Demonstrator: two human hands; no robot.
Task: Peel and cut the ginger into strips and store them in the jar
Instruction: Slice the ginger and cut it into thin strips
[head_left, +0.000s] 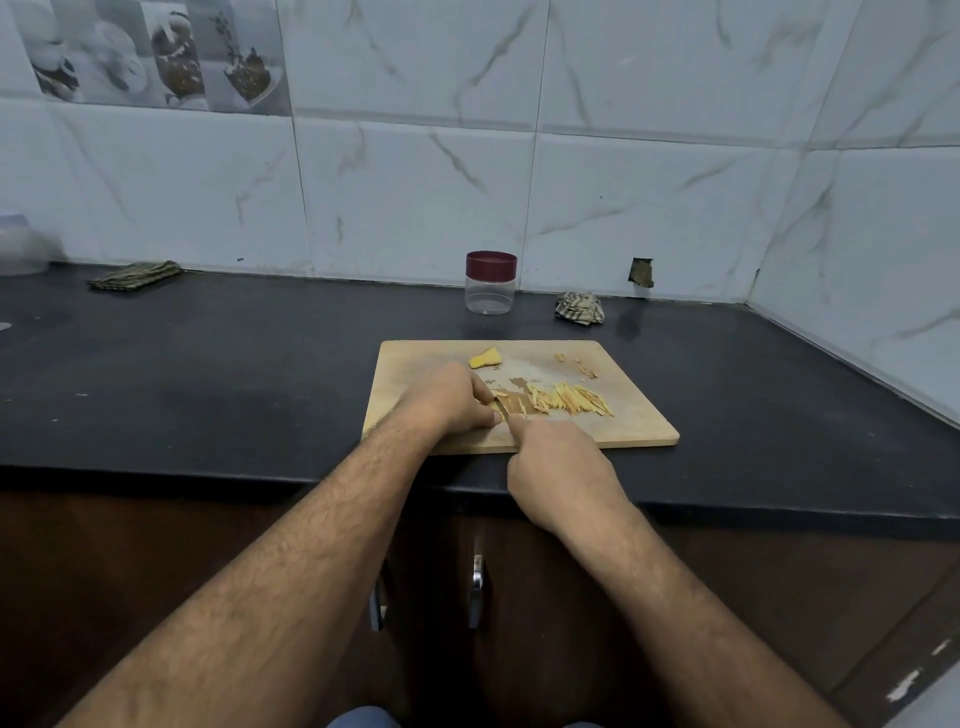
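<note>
One wooden cutting board lay on the black counter, near the front edge. I saw two hands over its near left part.

The left hand rested on the board with fingers curled down, pinning a small piece of ginger against the wood; only a sliver of that piece showed past the fingertips. The right hand sat just to the right of it, at the board's near edge, fingers closed round the handle of one knife. The handle itself was hidden inside the fist. The blade ran away from me, its flat side reflecting the board, right beside the left fingertips.

One loose heap of cut ginger strips lay just right of the blade; too many and too tangled for me to count. One uncut yellow ginger chunk sat at the far side of the board. A few brown peel scraps were scattered far right on the board.

One clear jar with a maroon lid stood beyond the board by the tiled wall, lid on, nothing visible inside. Two crumpled cloths: one right of the jar, one far left.
</note>
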